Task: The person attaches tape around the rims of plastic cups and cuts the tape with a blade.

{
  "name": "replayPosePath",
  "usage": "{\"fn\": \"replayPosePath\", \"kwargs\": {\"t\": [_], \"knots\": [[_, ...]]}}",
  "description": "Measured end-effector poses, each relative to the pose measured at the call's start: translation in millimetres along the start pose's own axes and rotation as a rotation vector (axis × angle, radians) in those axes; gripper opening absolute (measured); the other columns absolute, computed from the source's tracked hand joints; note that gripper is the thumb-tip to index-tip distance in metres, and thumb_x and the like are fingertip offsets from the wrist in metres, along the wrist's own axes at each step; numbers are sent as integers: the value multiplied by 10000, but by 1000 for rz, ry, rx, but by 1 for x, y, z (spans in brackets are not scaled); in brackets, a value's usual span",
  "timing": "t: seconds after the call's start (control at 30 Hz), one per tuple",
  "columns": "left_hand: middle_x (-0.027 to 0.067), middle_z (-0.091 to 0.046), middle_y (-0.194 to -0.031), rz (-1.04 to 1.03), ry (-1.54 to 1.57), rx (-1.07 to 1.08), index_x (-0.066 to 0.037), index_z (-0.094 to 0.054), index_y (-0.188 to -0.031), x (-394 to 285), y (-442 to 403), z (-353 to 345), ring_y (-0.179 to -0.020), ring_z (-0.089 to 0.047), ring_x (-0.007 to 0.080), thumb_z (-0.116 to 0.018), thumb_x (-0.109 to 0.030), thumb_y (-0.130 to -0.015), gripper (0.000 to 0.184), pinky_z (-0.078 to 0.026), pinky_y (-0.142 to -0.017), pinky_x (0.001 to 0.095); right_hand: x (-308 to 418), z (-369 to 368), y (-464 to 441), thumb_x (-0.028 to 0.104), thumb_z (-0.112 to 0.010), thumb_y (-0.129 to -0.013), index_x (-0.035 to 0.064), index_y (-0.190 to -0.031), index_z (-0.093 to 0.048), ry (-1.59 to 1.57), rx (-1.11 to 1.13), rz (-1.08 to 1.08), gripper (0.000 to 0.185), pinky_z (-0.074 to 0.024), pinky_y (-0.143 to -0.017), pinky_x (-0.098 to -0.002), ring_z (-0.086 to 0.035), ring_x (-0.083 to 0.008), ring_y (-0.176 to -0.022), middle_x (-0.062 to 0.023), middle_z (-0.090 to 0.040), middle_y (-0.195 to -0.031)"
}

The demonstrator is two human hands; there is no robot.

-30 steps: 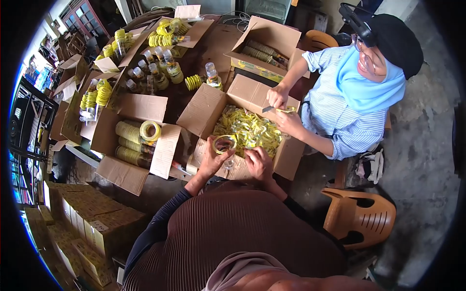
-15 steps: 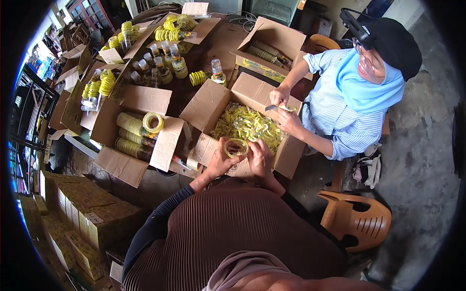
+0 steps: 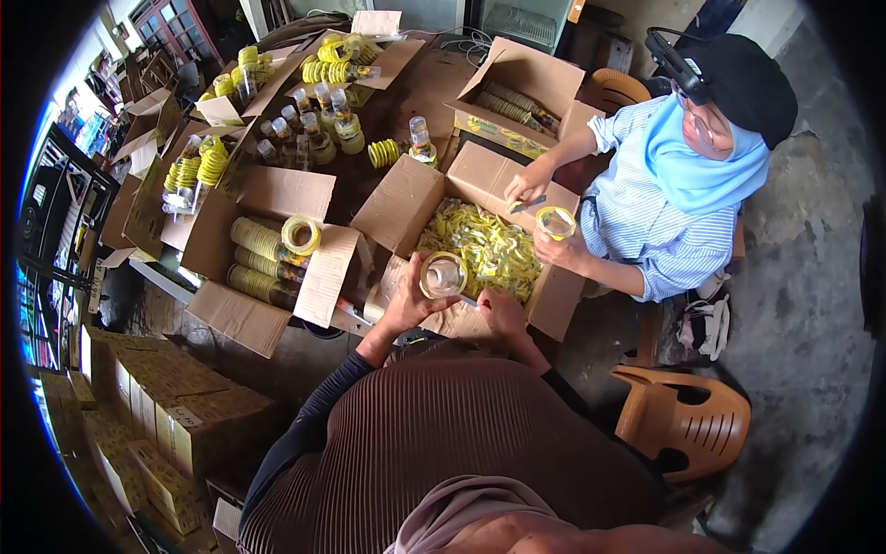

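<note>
My left hand (image 3: 408, 303) is wrapped round a clear plastic cup (image 3: 430, 288) with a yellow rim, its opening tilted up toward me. Close to the cup's lower right side, my right hand (image 3: 501, 314) is closed on what looks like a small knife (image 3: 469, 302); only a thin bluish-grey piece of it shows. Beyond both hands, yellow plastic trimmings (image 3: 484, 242) fill an open cardboard box (image 3: 397, 205).
Across the box, a co-worker holds a similar cup (image 3: 556, 222) and a knife (image 3: 530, 203). Stacked cups (image 3: 254, 263) lie in a carton at left. Several cup stacks (image 3: 346, 125) stand behind. An orange plastic chair (image 3: 688, 420) is at right, sealed cartons (image 3: 175, 392) at lower left.
My cup has turned and shifted slightly left, showing its inside. My right hand has come off its rim, moved down and closed. The co-worker's hands have spread apart, the cup now upright.
</note>
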State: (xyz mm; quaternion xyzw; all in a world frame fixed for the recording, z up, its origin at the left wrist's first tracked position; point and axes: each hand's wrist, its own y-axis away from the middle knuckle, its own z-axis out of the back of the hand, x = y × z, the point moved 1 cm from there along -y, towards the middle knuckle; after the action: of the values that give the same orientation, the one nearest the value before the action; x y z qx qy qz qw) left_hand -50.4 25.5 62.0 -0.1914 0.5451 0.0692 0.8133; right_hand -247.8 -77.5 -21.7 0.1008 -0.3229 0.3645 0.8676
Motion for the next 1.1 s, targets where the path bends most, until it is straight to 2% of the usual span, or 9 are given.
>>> {"fn": "replayPosePath", "kwargs": {"t": [0.1, 0.2, 0.3, 0.5, 0.67, 0.7, 0.83, 0.97, 1.1], "knots": [[169, -587, -1125, -28, -29, 12, 8, -415, -1233, -4, 1, 4, -1072, -580, 274, -872, -254, -647, 788, -447, -944, 387, 4, 9, -2, 130, -698, -797, 59, -869, -637, 175, -32, 104, 118, -502, -715, -341, -651, -251, -829, -80, -612, -767], [160, -575, -1131, -49, 29, 56, 11, -426, -1252, -10, 0, 7, -1079, -565, 263, -877, -241, -642, 800, -440, -939, 375, 7, 18, -11, 114, -704, -806, 42, -938, -657, -172, -134, 87, 157, -499, -704, -374, -619, -275, -781, -103, -629, -840], [139, -597, -1134, -76, 27, 136, -8, -410, -1276, -9, -1, 7, -1073, -582, 219, -869, -169, -651, 791, -457, -929, 352, 24, 29, -21, 148, -615, -937, 19, -1062, -646, -643, -51, 23, 182, -471, -705, -247, -586, -97, -802, -76, -660, -900], [136, -582, -1139, -1, 78, 235, -21, -407, -1289, -11, -3, 3, -1091, -568, 229, -866, -173, -655, 797, -443, -942, 349, 49, 47, -25, 39, -645, -899, -20, -1001, -619, -1043, 72, -92, 120, -493, -735, -218, -584, -73, -811, -28, -635, -866], [164, -552, -1186, -39, 58, 253, 20, -377, -1315, -6, -4, -1, -1094, -560, 240, -815, -212, -735, 764, -438, -948, 346, 55, 53, -23, 24, -661, -882, -14, -931, -611, -1055, 40, -163, 79, -497, -694, -206, -579, -61, -767, -29, -630, -840], [141, -568, -1162, -51, 175, 233, 6, -453, -1280, -6, -5, -3, -1090, -559, 225, -736, -216, -833, 574, -434, -954, 339, 55, 55, -23, 35, -665, -881, -11, -921, -610, -989, 41, -164, 81, -483, -672, -205, -567, -56, -753, -17, -622, -821], [113, -602, -1020, 72, 202, 219, -12, -611, -1090, 2, -8, -14, -997, -597, 229, -595, -128, -930, 199, -472, -856, 340, 53, 48, -22, 70, -681, -876, 1, -897, -608, -872, 21, -95, 103, -440, -612, -213, -525, -46, -702, 11, -596, -767], [157, -618, -1010, -156, -83, 144, -7, -588, -1065, 11, -9, -16, -960, -615, 328, -589, -96, -910, 179, -476, -827, 365, 52, 44, -22, 73, -686, -865, 0, -902, -604, -650, -28, 28, 116, -446, -609, -233, -530, -62, -672, -16, -595, -737], [157, -628, -947, -202, -181, 84, 7, -603, -959, 10, -10, -17, -924, -610, 338, -618, -59, -853, 126, -487, -814, 388, 50, 39, -22, 84, -712, -838, 10, -895, -614, -568, -76, 44, 136, -466, -595, -256, -561, -98, -640, -42, -614, -727]]}}
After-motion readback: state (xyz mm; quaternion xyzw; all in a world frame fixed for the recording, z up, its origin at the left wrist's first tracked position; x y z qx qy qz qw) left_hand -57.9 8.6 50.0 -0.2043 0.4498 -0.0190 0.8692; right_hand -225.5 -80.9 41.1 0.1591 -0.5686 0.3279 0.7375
